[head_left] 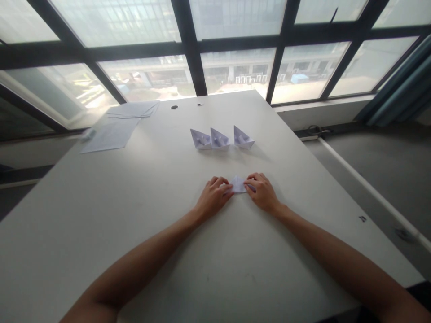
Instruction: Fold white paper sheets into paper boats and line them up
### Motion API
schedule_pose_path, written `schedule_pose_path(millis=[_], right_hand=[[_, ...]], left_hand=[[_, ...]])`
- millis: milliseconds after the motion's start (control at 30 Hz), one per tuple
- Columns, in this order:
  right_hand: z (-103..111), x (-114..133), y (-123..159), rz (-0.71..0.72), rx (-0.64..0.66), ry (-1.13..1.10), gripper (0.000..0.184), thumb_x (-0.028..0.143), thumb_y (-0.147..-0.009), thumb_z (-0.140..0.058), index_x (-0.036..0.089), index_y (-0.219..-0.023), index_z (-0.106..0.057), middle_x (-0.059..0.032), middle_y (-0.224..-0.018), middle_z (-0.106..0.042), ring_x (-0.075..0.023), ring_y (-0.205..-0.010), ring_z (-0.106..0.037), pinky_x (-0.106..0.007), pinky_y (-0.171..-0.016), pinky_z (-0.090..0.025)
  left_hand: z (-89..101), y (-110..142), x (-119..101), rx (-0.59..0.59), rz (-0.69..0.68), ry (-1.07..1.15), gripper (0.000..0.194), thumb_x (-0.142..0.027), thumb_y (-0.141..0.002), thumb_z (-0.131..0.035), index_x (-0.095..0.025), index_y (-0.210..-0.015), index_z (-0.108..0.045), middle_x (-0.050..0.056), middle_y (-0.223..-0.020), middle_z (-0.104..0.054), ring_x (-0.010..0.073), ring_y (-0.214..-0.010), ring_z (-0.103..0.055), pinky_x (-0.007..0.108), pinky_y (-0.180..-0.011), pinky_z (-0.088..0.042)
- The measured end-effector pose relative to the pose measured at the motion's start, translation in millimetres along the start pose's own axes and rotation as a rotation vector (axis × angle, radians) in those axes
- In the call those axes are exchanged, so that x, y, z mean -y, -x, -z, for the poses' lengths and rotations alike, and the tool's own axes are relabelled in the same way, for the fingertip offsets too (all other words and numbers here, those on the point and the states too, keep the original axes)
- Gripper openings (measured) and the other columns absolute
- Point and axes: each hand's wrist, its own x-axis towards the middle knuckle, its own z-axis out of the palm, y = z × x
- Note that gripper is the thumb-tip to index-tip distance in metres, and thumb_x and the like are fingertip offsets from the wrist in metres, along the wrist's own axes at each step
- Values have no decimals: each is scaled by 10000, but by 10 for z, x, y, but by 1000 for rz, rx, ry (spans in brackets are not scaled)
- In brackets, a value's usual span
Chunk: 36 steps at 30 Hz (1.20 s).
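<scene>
A small folded piece of white paper (239, 184) lies low over the white table, between my two hands. My left hand (217, 190) pinches its left end with thumb and fingers. At the right end, my right hand (261, 190) grips the paper in the same way. The fingers cover both ends, so only the peaked middle shows. Just beyond my hands stand three folded paper boats: the left boat (201, 140), the middle boat (220, 139) close beside it, and the right boat (243, 138) a little apart.
Flat paper sheets (109, 137) lie at the table's far left. Two round holes, one of them a dark cable hole (174, 107), are near the back edge. Dark-framed windows rise behind the white table (151, 188). A pale pipe (370, 188) runs along the floor at right.
</scene>
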Motion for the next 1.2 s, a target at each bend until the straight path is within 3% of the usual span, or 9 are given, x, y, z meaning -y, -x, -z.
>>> schedule_pose_path(millis=[233, 433, 667, 1033, 1133, 1200], right_hand=[[51, 72, 6, 96, 75, -2, 246, 309, -834, -701, 217, -1062, -692, -92, -1043, -613, -258, -998, -527, -423, -905, -449], [19, 51, 11, 125, 98, -25, 229, 300, -838, -705, 222, -1053, -703, -83, -1012, -613, -249, -985, -535, -408, -892, -461], [26, 56, 9, 123, 87, -54, 258, 350, -848, -703, 221, -1070, -683, -83, -1039, -617, -244, -995, -543, -402, -901, -457], [23, 28, 11, 54, 25, -195, 228, 284, -859, -678, 225, -1079, -676, -72, -1040, -633, -221, -988, -599, -363, -896, -481], [35, 44, 16, 49, 19, -254, 302, 234, -836, -675, 235, -1138, -653, -71, -1077, -627, -219, -994, -610, -352, -889, -491], [37, 53, 19, 37, 8, -314, 451, 172, -808, -659, 243, -1248, -589, -76, -1131, -615, -215, -997, -609, -337, -856, -504]], left_hand=[[125, 0, -89, 81, -13, -168, 344, -434, -898, -624, -218, -1165, -637, 81, -974, -620, 237, -920, -546, 360, -816, -441], [129, 2, -116, 117, -8, -246, 327, -439, -918, -584, -225, -1162, -629, 82, -990, -595, 230, -897, -547, 336, -791, -443], [100, -10, -73, 112, -15, -204, 286, -407, -964, -512, -204, -1128, -630, 76, -923, -587, 213, -856, -555, 318, -764, -474], [89, -13, -57, 87, -2, -79, 292, -394, -980, -500, -210, -1179, -610, 74, -919, -619, 208, -887, -587, 303, -751, -496], [68, -16, -42, 75, 2, -60, 273, -365, -994, -476, -207, -1166, -618, 67, -894, -629, 196, -867, -602, 295, -761, -502], [41, -14, -33, 60, 9, -27, 291, -329, -1004, -454, -195, -1223, -592, 72, -908, -647, 194, -863, -616, 302, -774, -509]])
